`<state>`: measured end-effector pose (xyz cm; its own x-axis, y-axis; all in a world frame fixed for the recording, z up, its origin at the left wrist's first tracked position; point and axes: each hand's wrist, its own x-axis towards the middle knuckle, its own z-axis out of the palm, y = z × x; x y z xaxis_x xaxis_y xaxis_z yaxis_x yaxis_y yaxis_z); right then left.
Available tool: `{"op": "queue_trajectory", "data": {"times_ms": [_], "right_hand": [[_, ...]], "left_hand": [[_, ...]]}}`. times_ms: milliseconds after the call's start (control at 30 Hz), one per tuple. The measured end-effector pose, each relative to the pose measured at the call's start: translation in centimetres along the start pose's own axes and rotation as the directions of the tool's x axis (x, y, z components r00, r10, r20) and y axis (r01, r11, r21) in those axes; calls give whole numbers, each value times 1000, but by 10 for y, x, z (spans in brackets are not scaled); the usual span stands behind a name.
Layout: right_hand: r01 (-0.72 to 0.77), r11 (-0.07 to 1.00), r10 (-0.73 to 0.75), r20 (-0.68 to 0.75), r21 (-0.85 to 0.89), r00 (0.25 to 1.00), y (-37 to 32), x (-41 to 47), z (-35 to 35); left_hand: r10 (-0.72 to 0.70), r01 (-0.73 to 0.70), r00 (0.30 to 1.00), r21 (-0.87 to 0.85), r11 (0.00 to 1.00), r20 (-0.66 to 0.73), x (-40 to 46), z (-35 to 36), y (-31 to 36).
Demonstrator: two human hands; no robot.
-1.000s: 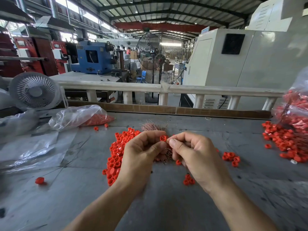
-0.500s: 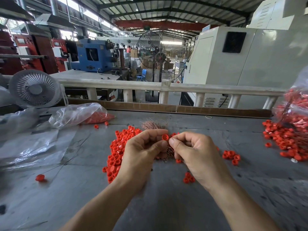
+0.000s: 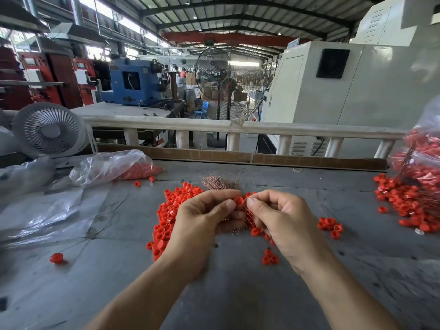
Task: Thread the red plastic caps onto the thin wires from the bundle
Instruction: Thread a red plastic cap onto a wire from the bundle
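Threading step in progress, read left to right with the held cap as landmark. Far to its left on the grey worktop [image 3: 238, 294] lies one finished piece, a lone cap [image 3: 56, 257] on a thin wire; farther back, a clear bag [image 3: 112, 166] of caps. Just left of the landmark, the loose cap pile [image 3: 170, 210]. The left hand [image 3: 202, 225] pinches the held cap [image 3: 238, 201] between thumb and forefinger, its grip clamped on it; the wire bundle [image 3: 220, 182] fans out just behind, apparently held in the same hand. Just right, the right hand [image 3: 281, 217] has its grip closed in a pinch at the cap's mouth, presumably on a single wire too fine to confirm. Far right, a heap of caps [image 3: 404, 206]. The next move probably calls for steady alignment of wire tip with cap hole, then a push through.
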<state>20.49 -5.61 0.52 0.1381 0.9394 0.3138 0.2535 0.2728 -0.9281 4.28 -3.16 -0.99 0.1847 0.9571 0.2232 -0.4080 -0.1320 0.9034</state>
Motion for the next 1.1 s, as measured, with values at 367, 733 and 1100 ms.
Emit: {"op": "queue_trajectory", "data": {"times_ms": [367, 733, 1100], "right_hand": [[-50, 997, 48, 28, 65, 998, -6, -1, -1], [-107, 989, 99, 77, 99, 992, -8, -2, 1], [-117, 991, 109, 112, 69, 988, -8, -3, 3]], "left_hand": [[-89, 91, 995, -52, 995, 44, 2, -1, 2], [-18, 20, 1000, -59, 998, 25, 2, -2, 1], [-46, 52, 997, -87, 995, 67, 1, -3, 4]]}}
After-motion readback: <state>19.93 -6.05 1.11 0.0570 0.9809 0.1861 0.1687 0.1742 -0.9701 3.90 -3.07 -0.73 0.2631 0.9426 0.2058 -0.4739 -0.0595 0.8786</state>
